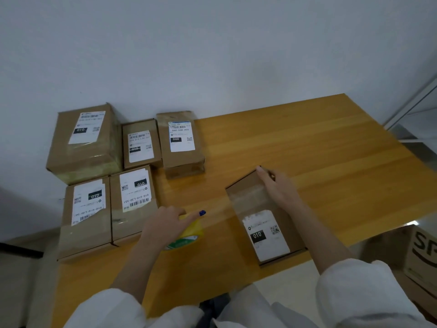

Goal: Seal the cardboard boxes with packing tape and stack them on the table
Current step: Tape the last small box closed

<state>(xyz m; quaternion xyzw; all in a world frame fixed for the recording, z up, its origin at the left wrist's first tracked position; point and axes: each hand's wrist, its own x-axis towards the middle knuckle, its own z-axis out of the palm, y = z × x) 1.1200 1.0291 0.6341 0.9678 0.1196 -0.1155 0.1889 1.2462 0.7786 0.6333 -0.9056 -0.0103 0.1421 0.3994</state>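
Left grip [165, 227] is clutching the yellow packing-tape roll [189, 234] nr the desk's [307, 143] front edge. The small brown cardboard box w/ white label [260, 223] is lying just right of it, long axis front-to-back, w/ the right grip [277, 188] pressing straightish fingers on its far end.

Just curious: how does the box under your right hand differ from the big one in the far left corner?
The big box is tall and bulky; the flat box under the right hand is thin. The big box stands by the wall among others; the flat box lies alone near the table's front edge. Both are brown cardboard with white labels.
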